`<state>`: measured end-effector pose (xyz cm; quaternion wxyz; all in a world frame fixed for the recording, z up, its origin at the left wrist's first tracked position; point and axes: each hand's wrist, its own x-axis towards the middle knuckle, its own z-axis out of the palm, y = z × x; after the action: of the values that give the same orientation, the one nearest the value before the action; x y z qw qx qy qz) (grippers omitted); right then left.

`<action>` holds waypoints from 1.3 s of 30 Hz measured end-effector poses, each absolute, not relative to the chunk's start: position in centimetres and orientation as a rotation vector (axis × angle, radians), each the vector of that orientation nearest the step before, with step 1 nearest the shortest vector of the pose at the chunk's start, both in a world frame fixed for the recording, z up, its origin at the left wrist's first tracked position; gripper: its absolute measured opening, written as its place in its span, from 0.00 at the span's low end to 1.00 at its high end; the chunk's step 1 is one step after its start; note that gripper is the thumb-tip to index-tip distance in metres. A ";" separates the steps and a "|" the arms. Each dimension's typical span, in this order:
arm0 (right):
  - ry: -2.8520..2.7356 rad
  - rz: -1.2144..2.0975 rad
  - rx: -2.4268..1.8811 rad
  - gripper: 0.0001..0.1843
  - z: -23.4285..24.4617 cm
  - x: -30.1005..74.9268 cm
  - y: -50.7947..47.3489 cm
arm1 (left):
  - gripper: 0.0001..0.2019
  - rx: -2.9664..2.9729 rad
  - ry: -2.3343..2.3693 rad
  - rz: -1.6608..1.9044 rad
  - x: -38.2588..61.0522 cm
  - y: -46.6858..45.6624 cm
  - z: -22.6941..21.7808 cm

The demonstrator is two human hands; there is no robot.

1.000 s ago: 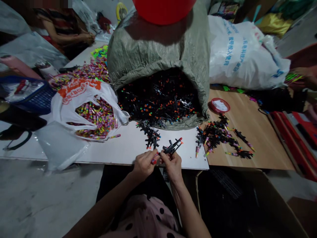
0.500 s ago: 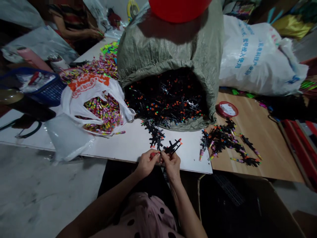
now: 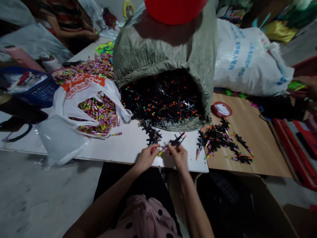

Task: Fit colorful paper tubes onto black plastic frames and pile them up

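My right hand (image 3: 180, 158), above the white table's front edge, pinches a black toy gun (image 3: 176, 140) with an orange-red tip. A pink and yellow candy tube (image 3: 162, 151) sticks out of the toy's left end. Just left of that tube is my left hand (image 3: 146, 158), its fingers curled together. A small red patch (image 3: 153, 150) shows at its thumb; whether it is a finger cover or a held piece, I cannot make out. Beyond the left hand lies a small heap of black toy guns (image 3: 153, 135), spilling from a large grey-green sack (image 3: 165, 49).
A white plastic bag (image 3: 61, 102) of candy tubes stands left. On the brown board (image 3: 267, 152) at right, toy guns with tubes (image 3: 218, 138) lie piled near a red dish (image 3: 229, 114). A co-worker's hands (image 3: 90, 34) show at far left.
My hands have moved apart, the right one going rightward with the toy gun. A candy tube now shows at the toy's end. The whole view has shifted slightly.
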<state>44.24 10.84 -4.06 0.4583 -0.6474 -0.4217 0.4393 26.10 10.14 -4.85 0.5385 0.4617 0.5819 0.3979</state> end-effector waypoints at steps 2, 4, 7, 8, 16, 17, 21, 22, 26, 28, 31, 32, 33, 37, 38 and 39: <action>-1.114 0.779 -1.864 0.26 -2.5 48.7 12.8 | 0.19 0.833 1.402 1.034 24.6 11.6 -4.3; -1.173 0.462 -2.071 0.25 -1.0 51.0 14.9 | 0.24 0.605 1.398 1.094 22.8 12.7 -3.9; -1.590 0.333 -2.162 0.22 -0.3 48.1 18.5 | 0.24 0.470 1.383 1.101 21.5 13.2 -3.9; -1.797 0.354 -2.128 0.22 -0.4 45.9 19.6 | 0.24 0.478 1.392 1.101 21.5 13.1 -4.0; -2.118 0.467 -2.174 0.16 -1.7 40.9 20.2 | 0.22 0.787 1.329 1.099 23.1 11.6 -3.7; -2.115 0.493 -2.153 0.14 -1.5 41.8 19.2 | 0.22 0.783 1.315 1.112 23.3 11.6 -3.6; -1.800 0.804 -1.764 0.06 -0.4 42.3 14.6 | 0.23 0.793 1.215 1.135 24.4 11.4 -3.8; -1.690 0.872 -1.635 0.07 -0.2 41.6 13.6 | 0.23 0.809 1.180 1.135 24.7 11.3 -3.9; -1.418 1.014 -1.366 0.09 -0.5 38.2 11.5 | 0.23 0.835 1.123 1.151 25.2 11.2 -3.8; -1.318 1.014 -1.349 0.09 -0.9 37.3 11.3 | 0.24 0.838 1.131 1.160 25.2 11.2 -3.6; -1.210 0.955 -1.344 0.11 -1.4 37.2 11.3 | 0.23 0.863 1.142 1.177 25.1 10.9 -3.3; -1.201 0.950 -1.339 0.11 -1.4 37.3 11.3 | 0.22 0.873 1.151 1.186 25.1 10.8 -3.3; -1.204 0.952 -1.333 0.11 -1.4 37.4 11.3 | 0.21 0.881 1.164 1.195 25.2 10.7 -3.3; -1.225 0.945 -1.329 0.09 -1.1 37.5 10.7 | 0.18 0.915 1.213 1.210 25.9 10.5 -3.4; -1.216 0.925 -1.336 0.09 -1.1 37.5 10.5 | 0.17 0.923 1.218 1.214 26.1 10.5 -3.4; -1.207 0.900 -1.348 0.09 -1.2 37.6 10.4 | 0.17 0.933 1.220 1.217 26.3 10.5 -3.5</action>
<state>37.58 10.38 -1.19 0.5315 -0.5652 -0.5058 0.3771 26.29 10.50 -3.46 0.5572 0.3955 0.5168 0.5158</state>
